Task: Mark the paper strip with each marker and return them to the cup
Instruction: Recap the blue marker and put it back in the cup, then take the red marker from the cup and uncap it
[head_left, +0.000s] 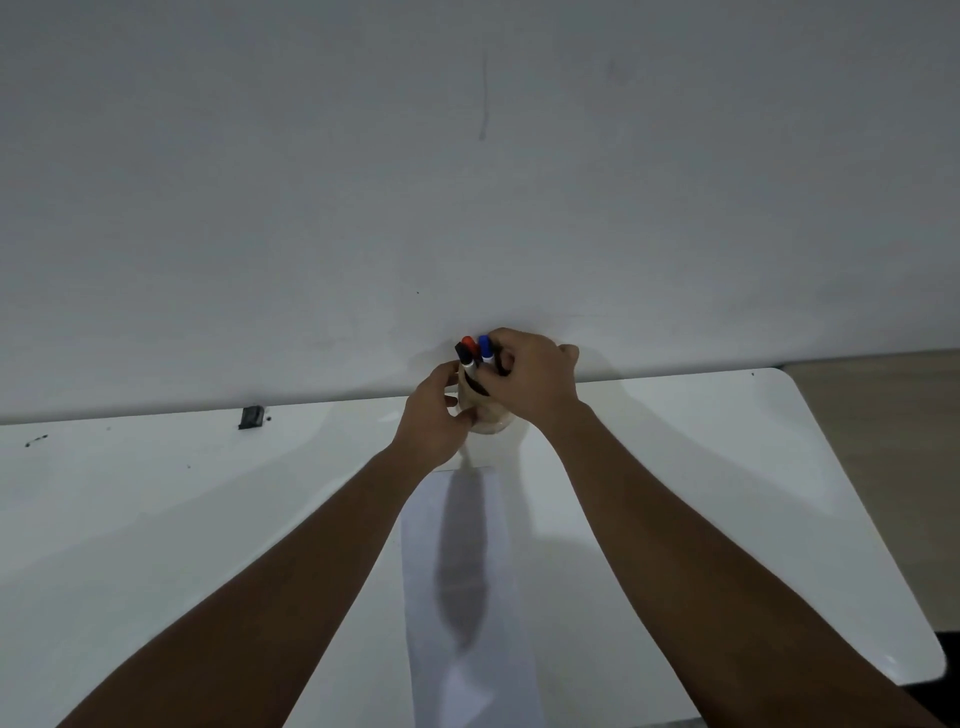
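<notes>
The cup (485, 415) is positioned at the far edge of the white worktop (727, 467), against the wall. It is grasped by the left hand (434, 415). The blue marker (485, 347) is pinched by the right hand (530, 376); red (469, 343) and black (464, 354) markers remain in the cup. The paper strip (467, 597) lies just nearer, unmarked.

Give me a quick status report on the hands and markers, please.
Left hand steadies cup. Right hand at markers: black, red, blue, in cup. Paper strip shows no marks; nothing blocking.
</notes>
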